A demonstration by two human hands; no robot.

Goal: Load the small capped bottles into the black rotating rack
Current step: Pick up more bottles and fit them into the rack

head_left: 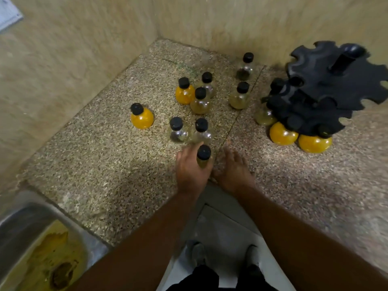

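The left hand (192, 171) grips a bottle (203, 154) near the front edge of the speckled desk (100, 164). Its fingers (190, 153) are curled round the pale body, and the black cap stands clear above them. The right hand (233, 170) lies just beside it on the desk, holding nothing. Its fingers (227, 150) reach forward, fairly straight, but blur hides how far they are spread. Eight loose bottles (200, 101) stand upright on the desk behind the hands, all black-capped. Two are orange, one (142, 117) apart to the left and one (184, 93) in the middle cluster; the rest are clear or pale yellow. Two clear ones (178, 131) stand just beyond the left fingertips. The rack (327, 80) stands at the right, near the back wall (252, 22), its notched black tiers round a central post. Three bottles hang at its lower front edge, two orange (283, 135) and one pale (265, 117), with their caps up in the tier. A steel sink (19, 223) with yellow-brown residue lies at the lower left.
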